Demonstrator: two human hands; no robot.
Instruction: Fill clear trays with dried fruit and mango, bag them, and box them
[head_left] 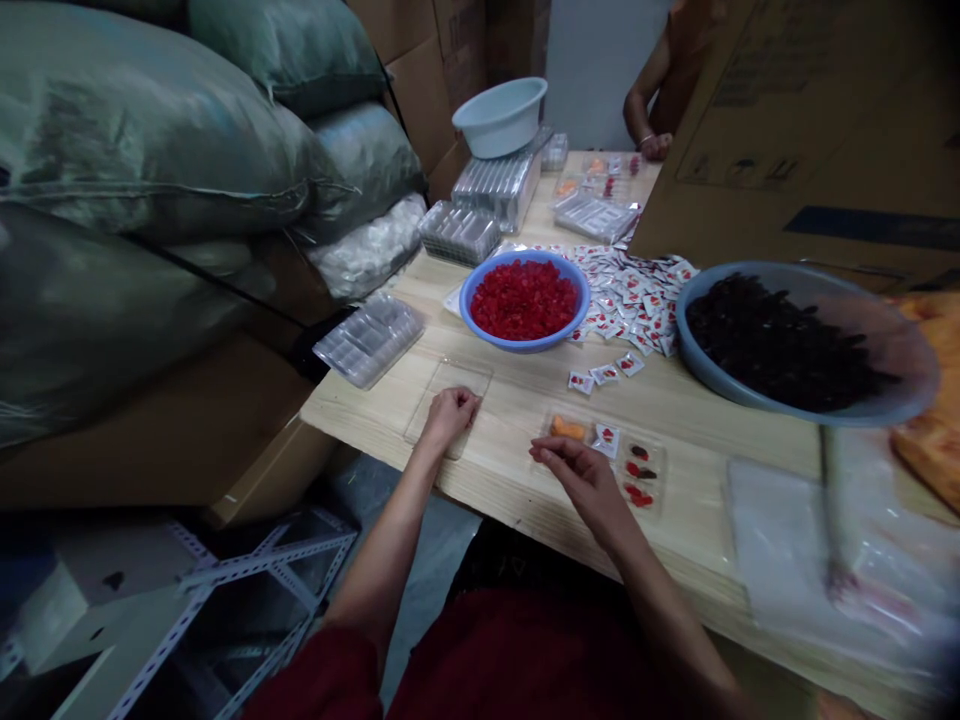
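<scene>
My left hand is curled closed above an empty clear plastic tray. What its fingers hold, if anything, is hidden. My right hand has its thumb and fingertips brought together at the left edge of a filled clear tray. Anything in that pinch is too small to make out. In the filled tray lie an orange piece, a small printed sachet, and several red and dark pieces. A blue bowl of red pieces stands beyond my hands.
Loose sachets are heaped behind the bowl. To the right stands a large basin of dark pieces. Stacked clear trays lie at the left edge, below bulky sacks. A cardboard box partly hides another person.
</scene>
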